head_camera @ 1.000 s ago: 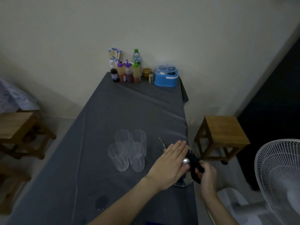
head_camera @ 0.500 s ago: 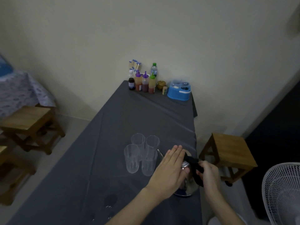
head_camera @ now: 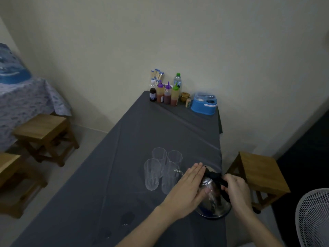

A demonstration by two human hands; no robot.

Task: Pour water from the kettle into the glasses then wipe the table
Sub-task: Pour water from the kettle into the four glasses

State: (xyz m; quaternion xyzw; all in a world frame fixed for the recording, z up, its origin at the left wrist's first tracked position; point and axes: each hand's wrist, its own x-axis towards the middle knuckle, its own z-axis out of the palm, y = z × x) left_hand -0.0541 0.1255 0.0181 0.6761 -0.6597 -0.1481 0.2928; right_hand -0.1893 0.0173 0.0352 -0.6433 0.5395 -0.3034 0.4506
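A shiny steel kettle (head_camera: 212, 202) with a black handle stands at the right edge of the table, which wears a grey cloth (head_camera: 160, 132). My right hand (head_camera: 235, 190) grips the black handle. My left hand (head_camera: 188, 188) lies flat on the kettle's lid and side, fingers straight and together. The thin spout points left toward several clear empty glasses (head_camera: 153, 173) clustered just left of the kettle. Dark wet spots (head_camera: 126, 218) mark the cloth near me.
Sauce bottles (head_camera: 166, 93), a water bottle (head_camera: 177, 80) and a blue plastic caddy (head_camera: 203, 104) line the table's far end by the wall. Wooden stools stand left (head_camera: 42, 131) and right (head_camera: 258, 173). A white fan (head_camera: 313, 216) is at the lower right.
The view has tilted and shifted, so the table sits lower and further right in frame. Both hands have stayed on the kettle, which still stands on the table.
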